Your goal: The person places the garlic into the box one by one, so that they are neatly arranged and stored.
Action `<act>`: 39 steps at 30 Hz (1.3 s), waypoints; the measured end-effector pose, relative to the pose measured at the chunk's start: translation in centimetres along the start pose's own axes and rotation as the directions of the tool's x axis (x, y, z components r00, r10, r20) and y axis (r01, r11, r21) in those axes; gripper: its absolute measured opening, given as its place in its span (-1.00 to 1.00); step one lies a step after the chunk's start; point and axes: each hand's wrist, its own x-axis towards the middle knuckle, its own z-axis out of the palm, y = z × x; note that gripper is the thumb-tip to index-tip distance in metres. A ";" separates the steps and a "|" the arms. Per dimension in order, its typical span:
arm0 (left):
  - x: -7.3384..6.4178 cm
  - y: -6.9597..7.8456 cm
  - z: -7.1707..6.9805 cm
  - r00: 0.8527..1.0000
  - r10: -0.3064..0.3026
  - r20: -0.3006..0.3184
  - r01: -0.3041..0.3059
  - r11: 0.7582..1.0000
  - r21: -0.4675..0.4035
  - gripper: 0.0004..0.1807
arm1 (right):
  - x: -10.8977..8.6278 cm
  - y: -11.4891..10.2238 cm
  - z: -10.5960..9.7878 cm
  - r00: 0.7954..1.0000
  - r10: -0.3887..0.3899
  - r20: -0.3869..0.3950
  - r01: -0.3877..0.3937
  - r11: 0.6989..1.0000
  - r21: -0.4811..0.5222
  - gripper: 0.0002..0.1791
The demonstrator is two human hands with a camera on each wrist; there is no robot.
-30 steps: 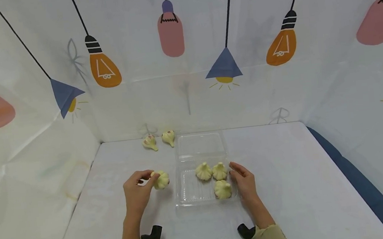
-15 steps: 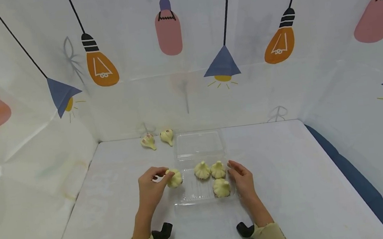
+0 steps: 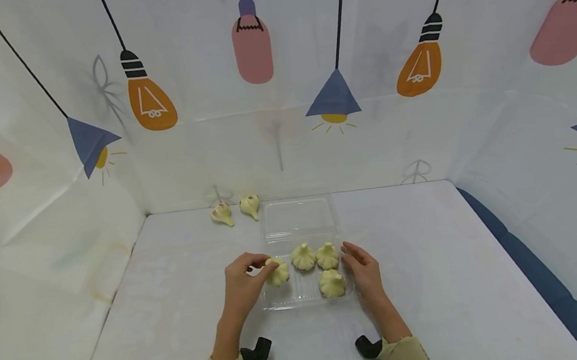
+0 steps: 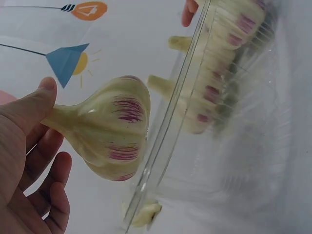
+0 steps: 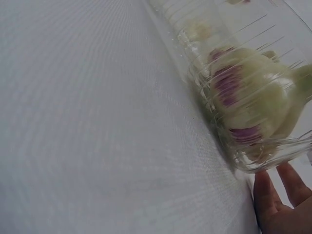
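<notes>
Left hand (image 3: 243,280) pinched a garlic bulb (image 3: 279,274) by its stem above the clear clamshell's (image 3: 294,298) left side. Right hand (image 3: 366,276), fingers relaxed, touched its right wall. Three bulbs (image 3: 332,284) sat inside.

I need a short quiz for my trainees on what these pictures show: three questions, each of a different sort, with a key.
1. Count: how many garlic bulbs rest in the clear box?
2. True or false: the right hand is at the box's right side.
3. Fill in: the left hand pinches one more bulb by its ____.

Key
1. Three
2. True
3. Stem
</notes>
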 end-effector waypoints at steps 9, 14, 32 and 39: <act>-0.3 -0.2 1.4 1.000 0.022 0.013 -0.022 1.000 0.002 -0.80 | -0.1 -0.1 0.1 1.000 0.004 -0.009 -0.004 1.000 -0.016 -0.61; -0.5 0.1 2.0 0.999 0.023 0.047 -0.025 0.999 0.031 -0.80 | -0.1 -0.1 0.1 1.000 0.009 -0.013 -0.009 1.000 -0.020 -0.61; -1.0 -0.5 3.6 0.993 0.078 0.087 -0.081 0.996 0.032 -0.78 | -0.2 0.1 0.0 1.000 -0.017 0.005 0.017 1.000 -0.024 -0.60; -1.0 -0.4 4.2 0.988 0.082 0.133 -0.092 0.993 0.068 -0.76 | 0.0 0.1 -0.1 1.000 -0.008 0.005 0.008 1.000 -0.024 -0.60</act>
